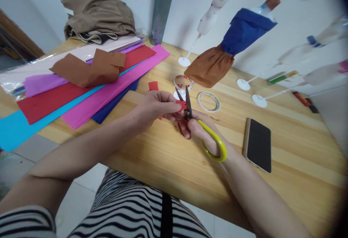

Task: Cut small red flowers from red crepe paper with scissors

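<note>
Between the thumb and fingers of my left hand (160,106) is a small red paper piece (182,105). My right hand (202,131) is wrapped round the yellow handles of a pair of scissors (187,102). Their blades are parted and point away from me, right at the red piece's edge. Just behind my left hand lies a red paper strip (153,86). Past the blade tips stands a small mannequin in a blue top and brown skirt (214,64). Part of its white round base shows behind the blades.
Coloured paper sheets (114,89) and a brown paper piece (89,69) cover the table's left side. Tape rolls (208,102) lie ahead, a phone (258,144) to the right. Folded brown cloth (99,15), a tall bottle (162,11) and more white mannequins (214,9) stand along the wall.
</note>
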Available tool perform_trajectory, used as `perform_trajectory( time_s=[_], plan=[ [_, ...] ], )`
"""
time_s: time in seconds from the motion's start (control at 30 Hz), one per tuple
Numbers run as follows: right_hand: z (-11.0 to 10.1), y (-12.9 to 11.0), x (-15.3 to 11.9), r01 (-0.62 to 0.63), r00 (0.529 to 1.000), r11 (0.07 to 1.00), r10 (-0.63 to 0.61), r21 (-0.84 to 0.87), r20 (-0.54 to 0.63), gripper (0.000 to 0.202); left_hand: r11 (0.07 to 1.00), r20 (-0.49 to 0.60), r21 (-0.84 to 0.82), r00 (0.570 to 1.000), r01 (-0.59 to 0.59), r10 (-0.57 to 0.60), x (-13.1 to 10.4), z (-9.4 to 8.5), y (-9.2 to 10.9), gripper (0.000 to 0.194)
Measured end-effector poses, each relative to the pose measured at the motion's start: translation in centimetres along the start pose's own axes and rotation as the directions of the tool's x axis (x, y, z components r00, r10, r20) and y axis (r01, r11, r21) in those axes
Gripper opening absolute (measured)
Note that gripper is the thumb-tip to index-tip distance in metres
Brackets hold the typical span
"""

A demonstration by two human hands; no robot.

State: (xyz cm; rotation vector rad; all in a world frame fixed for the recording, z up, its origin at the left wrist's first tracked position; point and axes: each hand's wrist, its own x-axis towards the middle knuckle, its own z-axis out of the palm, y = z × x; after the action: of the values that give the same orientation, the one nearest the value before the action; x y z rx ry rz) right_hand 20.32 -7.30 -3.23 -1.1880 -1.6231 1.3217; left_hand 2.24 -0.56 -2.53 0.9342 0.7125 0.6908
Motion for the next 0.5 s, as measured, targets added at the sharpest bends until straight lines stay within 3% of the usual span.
perform_trajectory(
  time_s=[0.2, 0.5],
  plan=[
    [-0.10, 0.09, -0.05, -0.003, 1.000, 1.000, 0.003, 0.012, 0.015, 0.052, 1.000, -0.035, 0.005, 0.999, 0.007, -0.007, -0.21, 0.18, 0.09, 0.013],
    [-0.18, 0.22, -0.10, -0.004, 1.000, 1.000, 0.005, -0.017, 0.017, 0.056, 1.000, -0.003, 0.004, 1.000, 0.006, -0.006, 0.06, -0.08, -0.04, 0.014]
  ],
)
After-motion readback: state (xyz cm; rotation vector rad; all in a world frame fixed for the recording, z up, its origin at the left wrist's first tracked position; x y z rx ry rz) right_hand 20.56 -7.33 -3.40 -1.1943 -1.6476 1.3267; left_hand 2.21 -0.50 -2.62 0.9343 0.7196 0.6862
